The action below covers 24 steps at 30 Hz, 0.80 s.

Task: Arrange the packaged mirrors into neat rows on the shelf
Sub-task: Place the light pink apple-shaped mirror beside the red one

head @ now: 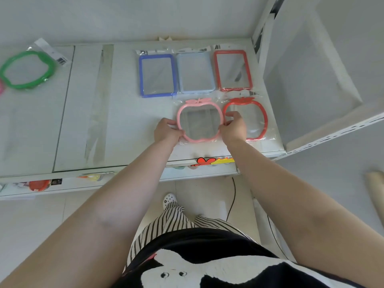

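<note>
A pink apple-shaped packaged mirror (199,107) lies on the white shelf (124,113), held at both sides. My left hand (167,130) grips its left rim and my right hand (233,127) grips its right rim. A red apple-shaped mirror (259,119) lies right beside it, partly covered by my right hand. Behind them runs a row of rectangular mirrors: dark blue (156,75), light blue (196,73) and red (233,70). A green flower-shaped mirror (27,68) lies far left, with a pink edge (1,88) beside it.
A white upright post and side panel (311,80) close off the shelf on the right. A lower shelf (62,183) holds small coloured items. A black cable (233,200) runs over the tiled floor by my foot. A wooden stick (376,188) leans at the right edge.
</note>
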{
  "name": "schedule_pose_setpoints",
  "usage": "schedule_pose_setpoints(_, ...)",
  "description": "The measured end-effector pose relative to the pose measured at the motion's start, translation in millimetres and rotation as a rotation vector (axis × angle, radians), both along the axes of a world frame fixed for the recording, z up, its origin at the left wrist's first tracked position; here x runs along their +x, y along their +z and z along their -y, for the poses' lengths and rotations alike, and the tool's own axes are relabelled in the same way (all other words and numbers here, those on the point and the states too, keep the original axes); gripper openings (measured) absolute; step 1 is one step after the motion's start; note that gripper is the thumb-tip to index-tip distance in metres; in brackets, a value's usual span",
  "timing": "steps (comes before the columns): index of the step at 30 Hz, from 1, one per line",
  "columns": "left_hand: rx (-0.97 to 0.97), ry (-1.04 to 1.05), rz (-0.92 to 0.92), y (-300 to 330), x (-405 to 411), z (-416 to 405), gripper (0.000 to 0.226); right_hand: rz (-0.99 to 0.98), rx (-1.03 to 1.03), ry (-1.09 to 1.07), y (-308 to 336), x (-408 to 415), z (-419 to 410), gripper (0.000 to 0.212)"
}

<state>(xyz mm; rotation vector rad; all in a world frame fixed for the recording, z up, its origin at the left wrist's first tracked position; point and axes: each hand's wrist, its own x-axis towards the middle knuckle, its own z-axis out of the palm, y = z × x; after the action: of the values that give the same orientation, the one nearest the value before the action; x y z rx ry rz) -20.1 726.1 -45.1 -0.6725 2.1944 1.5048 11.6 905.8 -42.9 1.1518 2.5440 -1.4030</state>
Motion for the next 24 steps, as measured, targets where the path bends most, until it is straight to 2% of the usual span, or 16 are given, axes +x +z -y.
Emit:
schedule_pose_setpoints(12,-0.117,0.0,-0.061,-6.4,2.6,-7.0,0.035,0.005,0.02,0.091,1.0,4.0,-7.4,0.041)
schedule_pose_setpoints(16,-0.169,-0.023,-0.063,-6.5,3.0,-9.5,0.04,-0.001,0.081,0.093,-0.6,5.8,-13.4,0.033)
schedule_pose_setpoints(19,-0.397,-0.081,-0.072,-2.5,2.9,-16.5,0.056,-0.024,0.195,0.039,-3.8,7.5,-21.1,0.031)
schedule_pose_setpoints(21,-0.572,-0.149,-0.176,0.8,4.6,-22.5,0.067,-0.016,0.305,0.038,-6.4,10.3,-25.9,0.033)
schedule_pose_setpoints(24,-0.632,-0.379,-0.36,4.5,7.2,-35.6,0.08,0.023,0.387,0.093,-10.0,15.8,-28.6,0.037)
